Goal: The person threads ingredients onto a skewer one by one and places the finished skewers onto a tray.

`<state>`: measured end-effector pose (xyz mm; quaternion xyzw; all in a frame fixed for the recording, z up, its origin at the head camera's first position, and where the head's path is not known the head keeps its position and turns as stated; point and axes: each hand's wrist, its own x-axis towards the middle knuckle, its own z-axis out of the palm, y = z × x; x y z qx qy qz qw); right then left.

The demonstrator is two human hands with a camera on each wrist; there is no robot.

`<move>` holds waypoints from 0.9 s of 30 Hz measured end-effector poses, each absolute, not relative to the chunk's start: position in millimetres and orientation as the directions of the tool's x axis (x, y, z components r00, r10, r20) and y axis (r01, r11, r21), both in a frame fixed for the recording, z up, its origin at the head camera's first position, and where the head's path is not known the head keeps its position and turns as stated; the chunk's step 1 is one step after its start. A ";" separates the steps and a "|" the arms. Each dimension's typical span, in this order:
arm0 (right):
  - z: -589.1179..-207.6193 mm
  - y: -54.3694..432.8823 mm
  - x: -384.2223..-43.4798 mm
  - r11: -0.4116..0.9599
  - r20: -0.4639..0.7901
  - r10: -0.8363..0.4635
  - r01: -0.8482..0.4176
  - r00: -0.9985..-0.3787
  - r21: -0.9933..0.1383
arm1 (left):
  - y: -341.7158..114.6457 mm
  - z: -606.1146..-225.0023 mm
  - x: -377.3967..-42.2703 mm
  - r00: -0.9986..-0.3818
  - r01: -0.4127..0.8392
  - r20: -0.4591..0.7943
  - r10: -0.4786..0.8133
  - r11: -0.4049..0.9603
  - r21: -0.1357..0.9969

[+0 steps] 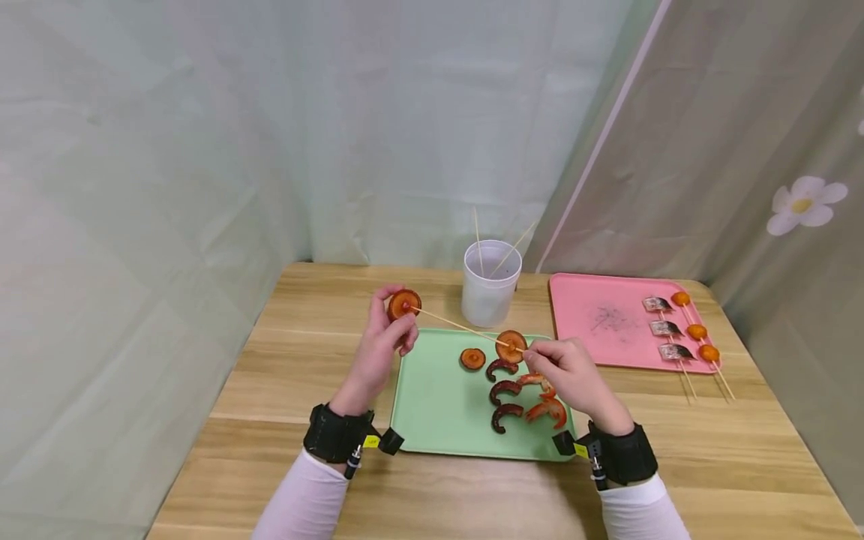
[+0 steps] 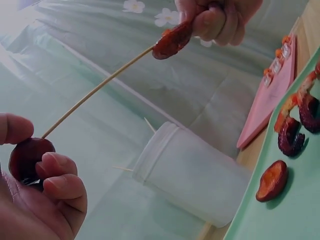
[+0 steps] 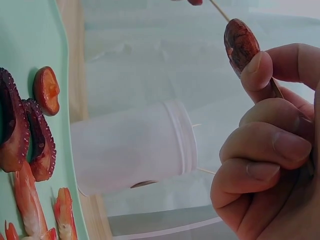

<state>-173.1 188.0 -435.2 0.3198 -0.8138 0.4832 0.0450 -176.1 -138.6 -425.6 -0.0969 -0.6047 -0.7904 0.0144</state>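
My left hand [image 1: 376, 346] pinches a round brown mushroom cap [image 1: 405, 304] between thumb and fingers, its stem side facing right. The tip of a thin bamboo skewer [image 1: 452, 323] meets that stem side. Further along the skewer sits another mushroom cap [image 3: 242, 46], threaded on near my right hand [image 1: 570, 373]. Thumb and forefinger of the right hand pinch the skewer just behind this cap, the other fingers curled in. Below lies a green tray [image 1: 435, 412] holding a third mushroom cap [image 1: 472, 359], several dark curled octopus tentacles [image 1: 506, 388] and orange shrimp [image 1: 548, 411].
Behind the green tray stands a white plastic tub [image 1: 487, 300] with two skewers leaning in it. A pink tray [image 1: 580, 315] at the right bears finished-looking skewers with fish pieces [image 1: 664, 328] and orange balls [image 1: 697, 331]. Pale curtains [image 1: 405, 135] hang behind the wooden table [image 1: 256, 390].
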 end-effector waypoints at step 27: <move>-441.9 179.9 -173.3 0.336 0.323 -0.551 -0.559 -0.769 -0.758 | -127.1 -428.6 -170.9 -0.968 0.110 0.154 0.201 -0.214 0.971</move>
